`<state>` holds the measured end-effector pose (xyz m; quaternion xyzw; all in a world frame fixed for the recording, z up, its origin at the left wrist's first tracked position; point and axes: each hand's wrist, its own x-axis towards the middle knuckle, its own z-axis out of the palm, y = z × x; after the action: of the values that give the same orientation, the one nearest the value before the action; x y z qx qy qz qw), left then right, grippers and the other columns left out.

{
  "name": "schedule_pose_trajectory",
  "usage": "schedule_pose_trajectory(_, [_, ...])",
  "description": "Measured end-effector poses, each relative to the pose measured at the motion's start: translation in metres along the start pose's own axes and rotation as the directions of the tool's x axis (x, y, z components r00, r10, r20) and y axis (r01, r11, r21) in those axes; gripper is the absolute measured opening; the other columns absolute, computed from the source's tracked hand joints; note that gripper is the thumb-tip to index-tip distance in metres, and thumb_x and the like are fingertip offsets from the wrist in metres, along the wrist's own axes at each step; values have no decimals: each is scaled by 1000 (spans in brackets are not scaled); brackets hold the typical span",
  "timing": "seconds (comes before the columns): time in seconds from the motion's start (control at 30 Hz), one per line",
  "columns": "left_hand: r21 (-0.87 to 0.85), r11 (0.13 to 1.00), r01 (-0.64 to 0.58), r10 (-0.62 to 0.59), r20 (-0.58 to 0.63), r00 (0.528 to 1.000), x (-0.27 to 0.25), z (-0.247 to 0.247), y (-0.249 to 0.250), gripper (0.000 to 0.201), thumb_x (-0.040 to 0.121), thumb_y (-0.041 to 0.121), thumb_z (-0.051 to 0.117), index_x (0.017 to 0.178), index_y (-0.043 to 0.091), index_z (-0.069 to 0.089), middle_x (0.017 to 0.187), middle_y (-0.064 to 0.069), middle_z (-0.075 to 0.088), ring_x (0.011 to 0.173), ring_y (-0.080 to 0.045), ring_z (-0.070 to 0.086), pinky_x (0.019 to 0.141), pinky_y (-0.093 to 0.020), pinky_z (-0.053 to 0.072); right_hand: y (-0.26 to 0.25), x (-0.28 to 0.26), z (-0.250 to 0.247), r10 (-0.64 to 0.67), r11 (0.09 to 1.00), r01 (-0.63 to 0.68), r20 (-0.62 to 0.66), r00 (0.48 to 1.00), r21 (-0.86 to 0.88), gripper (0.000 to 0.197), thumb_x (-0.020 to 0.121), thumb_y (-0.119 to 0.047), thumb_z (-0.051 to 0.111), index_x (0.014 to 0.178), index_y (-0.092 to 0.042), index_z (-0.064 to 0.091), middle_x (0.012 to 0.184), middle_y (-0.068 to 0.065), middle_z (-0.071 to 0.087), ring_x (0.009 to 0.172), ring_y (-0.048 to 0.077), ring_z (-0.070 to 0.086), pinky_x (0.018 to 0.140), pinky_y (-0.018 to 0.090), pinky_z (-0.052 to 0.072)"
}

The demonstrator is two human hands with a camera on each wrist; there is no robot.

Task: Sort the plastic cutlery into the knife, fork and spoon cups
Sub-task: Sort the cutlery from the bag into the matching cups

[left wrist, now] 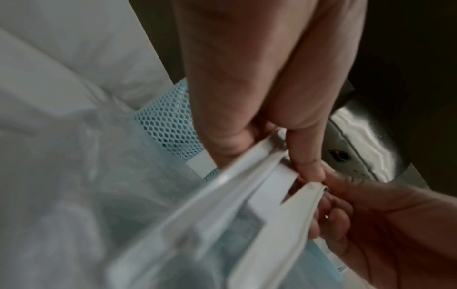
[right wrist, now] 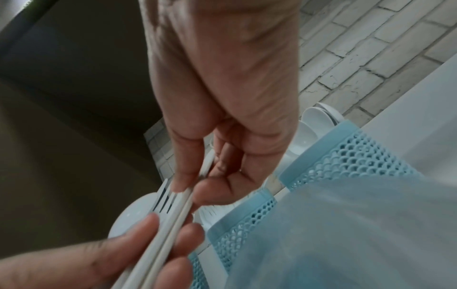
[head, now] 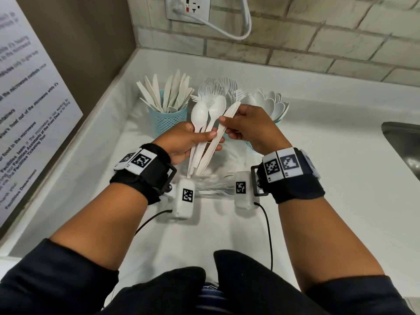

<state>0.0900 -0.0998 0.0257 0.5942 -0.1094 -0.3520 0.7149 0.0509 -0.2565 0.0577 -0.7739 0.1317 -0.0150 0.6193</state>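
My left hand (head: 213,139) grips a bundle of white plastic cutlery (head: 201,153) by the handles: two spoons (head: 200,113), a fork and knives. My right hand (head: 227,126) pinches one knife (head: 230,113) from that bundle between thumb and fingers (right wrist: 180,181). Fork tines (right wrist: 164,201) and a spoon bowl (right wrist: 128,219) show beside the pinch. Behind the hands stand three teal mesh cups. The left cup (head: 167,121) holds knives, the middle one forks (head: 218,87), the right one spoons (head: 270,103). The hands hide most of the middle cup.
A clear plastic bag (head: 211,185) lies crumpled on the white counter (head: 318,178) under my wrists. A steel sink (head: 402,142) is at the right edge. A brick wall with an outlet and cord (head: 188,7) is behind; a notice (head: 29,98) hangs on the left wall.
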Motion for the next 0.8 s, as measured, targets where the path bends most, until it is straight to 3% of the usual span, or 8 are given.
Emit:
schedule_pose_trajectory(0.07, [-4,1000,-4,4,-13,1000,1,-1,-2,20,89,3,54,108,3,63,85,-7,74,76,-18,72,71,-26,59,0,0,-1,-3,1000,3,2,1000,23,8,85,-5,65,87,-11,60,74,5,61,59,10,56,55,16,51])
schedule_pose_trajectory(0.17, [-13,1000,-13,12,-50,999,1,-2,-6,24,88,3,56,111,2,62,95,-10,71,82,-21,71,78,-29,58,1,0,-1,-13,997,12,7,1000,80,19,85,-1,63,102,-9,57,80,7,64,54,4,60,53,15,51])
schedule_pose_trajectory(0.27, [-52,998,-29,25,-71,997,-1,-3,-11,23,88,1,55,109,3,62,89,-7,73,77,-20,72,73,-29,59,1,0,2,-32,994,28,36,999,106,25,86,2,61,110,-6,54,83,8,66,56,2,64,52,15,49])
schedule_pose_trajectory(0.5, [-82,994,-79,70,-109,992,-11,-7,-12,17,89,0,54,102,4,64,82,-5,74,73,-19,72,69,-27,59,-7,8,9,-76,996,73,78,994,42,33,84,0,64,111,-14,49,79,5,58,71,14,59,55,18,50])
schedule_pose_trajectory(0.67, [-118,984,-132,108,-194,975,-19,-16,-11,13,91,6,52,98,8,63,78,-3,74,71,-16,72,69,-26,58,-32,21,11,-224,971,227,-54,973,71,43,88,3,57,125,-12,42,75,5,58,63,12,60,54,19,53])
schedule_pose_trajectory(0.8, [-109,973,-204,168,-277,946,-28,-27,-5,13,93,11,51,99,11,63,78,0,74,73,-13,72,68,-24,59,-61,38,5,-330,924,365,-246,911,114,30,90,2,53,109,-18,42,87,8,62,71,15,64,54,21,51])
